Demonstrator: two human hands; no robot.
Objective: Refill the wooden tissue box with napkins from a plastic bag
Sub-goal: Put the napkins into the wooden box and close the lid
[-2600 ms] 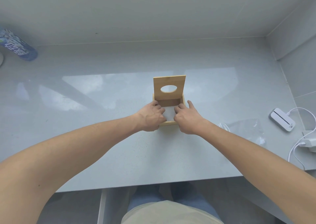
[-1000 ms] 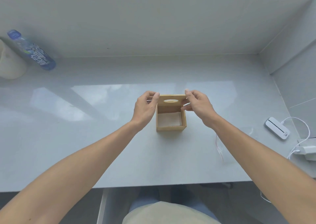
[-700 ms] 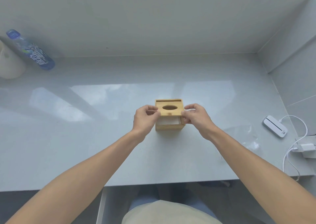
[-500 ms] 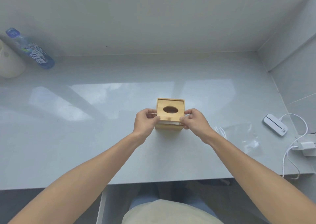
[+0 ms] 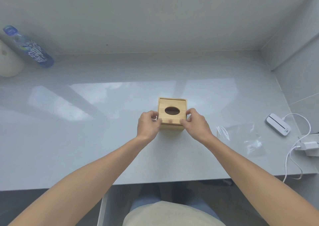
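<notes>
Wooden tissue box [image 5: 172, 114] upright on bench [image 5: 86, 139], oval opening lying left-right | left hand [image 5: 148, 124], right hand [image 5: 196, 123] pinch lid's near corners

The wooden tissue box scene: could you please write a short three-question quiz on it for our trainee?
1. True or false: the lid lies flat on the wooden tissue box.
2. Which lies nearest the right hand? A) the blue bottle B) the empty plastic bag C) the white charger
3. Fill in: the left hand touches the box at its near-____ corner.

Key: 1 true; 2 B; 3 left.
</notes>
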